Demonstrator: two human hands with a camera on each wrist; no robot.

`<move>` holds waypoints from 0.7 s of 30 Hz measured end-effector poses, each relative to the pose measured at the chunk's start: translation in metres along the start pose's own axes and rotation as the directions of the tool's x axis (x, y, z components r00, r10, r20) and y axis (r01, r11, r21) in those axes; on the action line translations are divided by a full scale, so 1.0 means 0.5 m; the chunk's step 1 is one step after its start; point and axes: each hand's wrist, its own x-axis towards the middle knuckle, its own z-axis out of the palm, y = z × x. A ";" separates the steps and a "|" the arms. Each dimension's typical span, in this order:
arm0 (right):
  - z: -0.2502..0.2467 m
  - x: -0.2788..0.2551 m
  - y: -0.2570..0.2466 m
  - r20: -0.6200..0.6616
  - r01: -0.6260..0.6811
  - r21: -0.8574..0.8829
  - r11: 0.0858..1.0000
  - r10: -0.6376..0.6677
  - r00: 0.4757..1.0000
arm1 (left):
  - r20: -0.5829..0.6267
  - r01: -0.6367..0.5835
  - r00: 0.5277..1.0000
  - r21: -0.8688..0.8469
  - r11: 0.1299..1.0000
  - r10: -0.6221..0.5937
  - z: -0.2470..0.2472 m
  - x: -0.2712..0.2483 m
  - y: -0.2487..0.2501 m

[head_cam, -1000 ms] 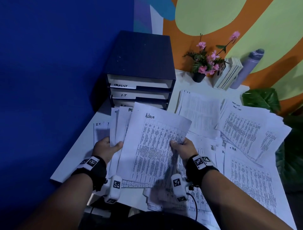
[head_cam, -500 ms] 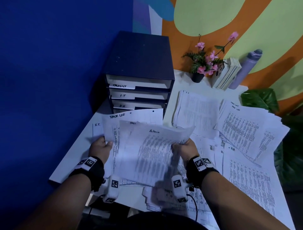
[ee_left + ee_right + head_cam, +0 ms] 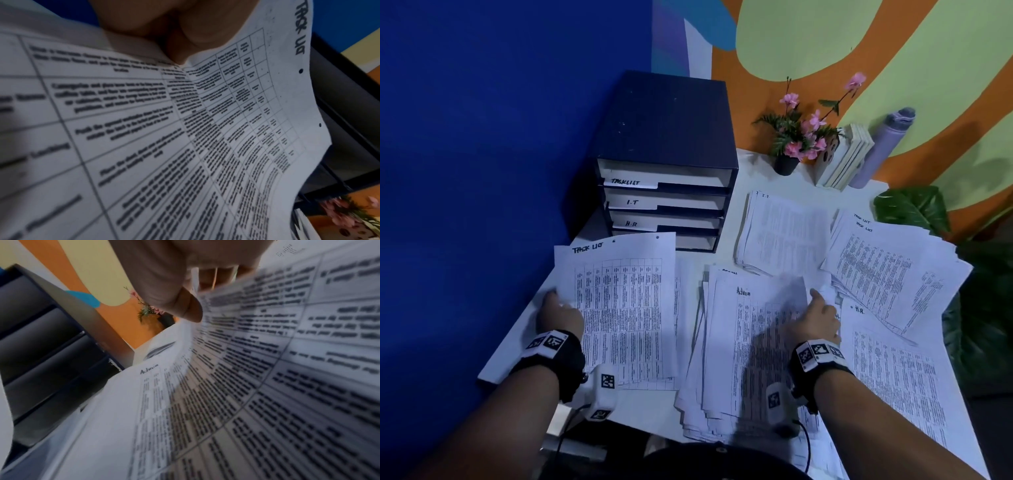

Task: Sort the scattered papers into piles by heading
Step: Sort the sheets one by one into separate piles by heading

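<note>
Your left hand (image 3: 560,317), lower left of the head view, grips the left edge of the sheet headed "Task List" (image 3: 623,308); the left wrist view shows the thumb (image 3: 197,27) curled onto its printed face. Your right hand (image 3: 820,320), lower centre-right, pinches the right edge of the top "Admin" sheet (image 3: 753,342), thumb (image 3: 185,308) above and fingers beneath, on the Admin pile (image 3: 698,394). The I.T. pile (image 3: 780,233) lies at centre right, the Task List pile (image 3: 887,270) further right, and the H.R. sheet (image 3: 893,370) at lower right. The labelled drawer unit (image 3: 664,154) stands at upper centre on the white table (image 3: 517,349).
</note>
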 end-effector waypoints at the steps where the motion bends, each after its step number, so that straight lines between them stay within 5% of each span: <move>1: 0.000 -0.011 -0.012 -0.057 0.023 -0.007 1.000 -0.024 0.998 | 0.001 -0.004 1.000 0.002 1.000 0.004 0.000 0.001 0.003; 3: 0.005 -0.030 -0.039 -0.086 0.144 0.066 0.987 -0.138 0.987 | 0.002 -0.021 1.000 0.008 1.000 0.021 0.008 -0.001 0.014; 5: 0.017 -0.042 -0.068 0.065 0.245 0.315 0.917 -0.278 0.958 | 0.027 -0.059 0.998 0.002 0.998 0.058 0.022 -0.008 0.027; 7: 0.028 -0.068 -0.100 0.319 0.081 0.610 0.788 -0.338 0.885 | 0.069 -0.098 0.993 -0.016 0.995 0.099 0.039 -0.024 0.039; 9: 0.041 -0.085 -0.125 0.424 -0.017 0.678 0.735 -0.371 0.826 | 0.123 -0.128 0.983 -0.069 0.989 0.136 0.057 -0.044 0.046; 14: 0.069 -0.079 -0.127 0.376 0.072 0.459 0.886 -0.267 0.887 | 0.200 -0.127 0.969 -0.110 0.986 0.147 0.081 -0.057 0.030; 17: 0.071 -0.063 -0.102 0.314 0.120 0.297 0.947 -0.216 0.924 | 0.227 -0.164 0.966 0.179 0.970 0.121 0.074 -0.033 -0.006; 21: 0.073 -0.055 -0.073 0.364 0.109 0.160 0.981 -0.161 0.917 | 0.248 -0.197 0.966 0.525 0.828 0.073 0.074 -0.015 -0.047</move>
